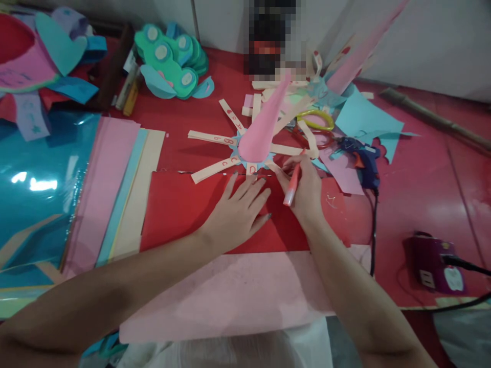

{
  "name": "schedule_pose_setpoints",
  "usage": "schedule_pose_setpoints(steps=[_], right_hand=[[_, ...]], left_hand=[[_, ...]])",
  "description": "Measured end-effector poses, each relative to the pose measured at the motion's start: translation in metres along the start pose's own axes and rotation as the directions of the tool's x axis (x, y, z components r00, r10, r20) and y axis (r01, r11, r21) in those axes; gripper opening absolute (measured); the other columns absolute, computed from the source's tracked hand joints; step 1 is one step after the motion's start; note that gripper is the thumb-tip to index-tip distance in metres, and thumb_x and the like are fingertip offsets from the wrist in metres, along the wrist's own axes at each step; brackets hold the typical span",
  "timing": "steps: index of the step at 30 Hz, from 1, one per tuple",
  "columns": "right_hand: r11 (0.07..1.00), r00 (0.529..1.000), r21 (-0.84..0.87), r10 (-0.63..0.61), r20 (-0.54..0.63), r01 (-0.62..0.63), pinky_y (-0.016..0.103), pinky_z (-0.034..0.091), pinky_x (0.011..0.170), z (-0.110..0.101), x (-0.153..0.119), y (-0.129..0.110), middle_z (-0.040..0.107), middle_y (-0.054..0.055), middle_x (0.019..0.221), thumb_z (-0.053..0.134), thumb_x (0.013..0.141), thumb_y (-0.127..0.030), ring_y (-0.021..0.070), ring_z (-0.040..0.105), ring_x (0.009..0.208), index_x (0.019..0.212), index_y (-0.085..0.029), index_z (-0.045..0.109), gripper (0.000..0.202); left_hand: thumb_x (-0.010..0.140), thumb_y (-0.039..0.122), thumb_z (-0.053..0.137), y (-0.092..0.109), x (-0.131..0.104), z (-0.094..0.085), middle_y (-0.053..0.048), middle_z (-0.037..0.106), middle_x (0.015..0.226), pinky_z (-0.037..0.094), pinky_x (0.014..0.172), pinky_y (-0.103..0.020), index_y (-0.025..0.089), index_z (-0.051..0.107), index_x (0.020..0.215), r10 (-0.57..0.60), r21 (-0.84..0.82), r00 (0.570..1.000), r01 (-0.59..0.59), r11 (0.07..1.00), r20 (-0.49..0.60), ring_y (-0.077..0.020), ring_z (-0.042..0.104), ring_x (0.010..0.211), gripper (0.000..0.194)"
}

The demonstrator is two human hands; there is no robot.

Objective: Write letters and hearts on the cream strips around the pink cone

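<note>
A pink paper cone (264, 125) stands on a light-blue scalloped base (232, 153), with cream paper strips (213, 169) radiating from it. Red letters such as A, B and C show on several strips. My left hand (241, 209) lies flat with spread fingers on a red sheet (180, 214), its fingertips by the strip marked D (251, 168). In my right hand (309, 189) is a red-and-white marker (294, 186), gripped beside the cone's lower right strip. The marker's writing tip is hard to make out.
Behind the cone lie yellow-handled scissors (318, 120) and paper scraps. A blue glue gun (366, 163) is at the right, its cord running toward me. Farther right sits a purple power socket box (437, 263). Coloured sheets (111, 174) and green foam cutouts (164, 56) are at the left.
</note>
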State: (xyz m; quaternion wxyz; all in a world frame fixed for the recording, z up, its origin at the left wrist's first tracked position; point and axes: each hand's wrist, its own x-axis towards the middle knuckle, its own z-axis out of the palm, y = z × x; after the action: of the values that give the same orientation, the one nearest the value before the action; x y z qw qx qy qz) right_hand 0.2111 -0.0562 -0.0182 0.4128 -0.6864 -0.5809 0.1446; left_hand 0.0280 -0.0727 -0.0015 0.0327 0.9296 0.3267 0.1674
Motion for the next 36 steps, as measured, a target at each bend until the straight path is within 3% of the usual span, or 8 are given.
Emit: schedule_pose_setpoints(steps=[4, 10, 16, 22, 28, 36], right_hand=[[0.99, 1.0, 0.142, -0.003, -0.017, 0.005, 0.03, 0.05, 0.067, 0.001, 0.0, -0.002, 0.056, -0.002, 0.076, 0.066, 0.079, -0.038, 0.0127, 0.056, 0.068, 0.082, -0.024, 0.051, 0.021], [0.962, 0.999, 0.271, -0.021, -0.045, 0.033, 0.028, 0.055, 0.068, 0.001, -0.001, -0.011, 0.059, -0.001, 0.078, 0.065, 0.081, -0.032, 0.0119, 0.06, 0.071, 0.082, -0.025, 0.053, 0.015], [0.957, 0.993, 0.268, -0.107, -0.048, 0.116, 0.028, 0.055, 0.066, -0.001, -0.003, -0.019, 0.062, -0.002, 0.076, 0.064, 0.083, -0.03, 0.0117, 0.062, 0.067, 0.083, -0.025, 0.054, 0.012], [0.938, 0.981, 0.308, -0.186, 0.056, 0.16, 0.03, 0.055, 0.072, -0.003, -0.006, -0.017, 0.064, -0.001, 0.083, 0.064, 0.083, -0.027, 0.0124, 0.063, 0.074, 0.087, -0.024, 0.057, 0.008], [0.942, 0.951, 0.276, -0.247, 0.186, 0.191, 0.028, 0.053, 0.066, -0.003, -0.005, -0.018, 0.063, -0.001, 0.079, 0.062, 0.083, -0.023, 0.0114, 0.061, 0.069, 0.085, -0.023, 0.059, 0.004], [0.934, 0.947, 0.28, -0.276, 0.166, 0.224, 0.027, 0.053, 0.067, -0.002, -0.005, -0.019, 0.064, -0.001, 0.079, 0.062, 0.083, -0.023, 0.0116, 0.061, 0.071, 0.086, -0.024, 0.06, 0.003]], left_hand=[[0.1, 0.029, 0.041, -0.007, 0.003, 0.0, -0.014, 0.059, 0.135, 0.029, 0.114, -0.063, 0.01, 0.057, 0.128, -0.066, -0.01, 0.996, 0.067, 0.998, 0.059, -0.032, 0.048, 0.132, 0.038], [0.1, 0.032, 0.038, -0.01, 0.004, 0.0, -0.018, 0.056, 0.137, 0.028, 0.114, -0.065, 0.01, 0.056, 0.129, -0.156, -0.033, 0.986, 0.157, 0.987, 0.053, -0.0324, 0.048, 0.133, 0.041], [0.101, 0.034, 0.035, -0.009, 0.005, 0.001, -0.019, 0.052, 0.141, 0.025, 0.114, -0.066, 0.007, 0.055, 0.128, -0.225, -0.029, 0.974, 0.226, 0.974, 0.038, -0.034, 0.044, 0.136, 0.043], [0.099, 0.034, 0.038, -0.009, 0.004, 0.001, -0.018, 0.053, 0.139, 0.021, 0.116, -0.065, 0.009, 0.053, 0.128, -0.296, -0.048, 0.955, 0.296, 0.954, 0.009, -0.0332, 0.041, 0.138, 0.041], [0.096, 0.03, 0.043, -0.01, 0.004, 0.0, -0.016, 0.056, 0.134, 0.018, 0.117, -0.065, 0.014, 0.052, 0.126, -0.316, -0.069, 0.948, 0.314, 0.947, -0.025, -0.0317, 0.044, 0.135, 0.034], [0.096, 0.026, 0.042, -0.009, 0.004, 0.001, -0.019, 0.058, 0.132, 0.022, 0.115, -0.065, 0.01, 0.052, 0.124, -0.294, -0.053, 0.956, 0.293, 0.955, -0.011, -0.0335, 0.045, 0.134, 0.034]])
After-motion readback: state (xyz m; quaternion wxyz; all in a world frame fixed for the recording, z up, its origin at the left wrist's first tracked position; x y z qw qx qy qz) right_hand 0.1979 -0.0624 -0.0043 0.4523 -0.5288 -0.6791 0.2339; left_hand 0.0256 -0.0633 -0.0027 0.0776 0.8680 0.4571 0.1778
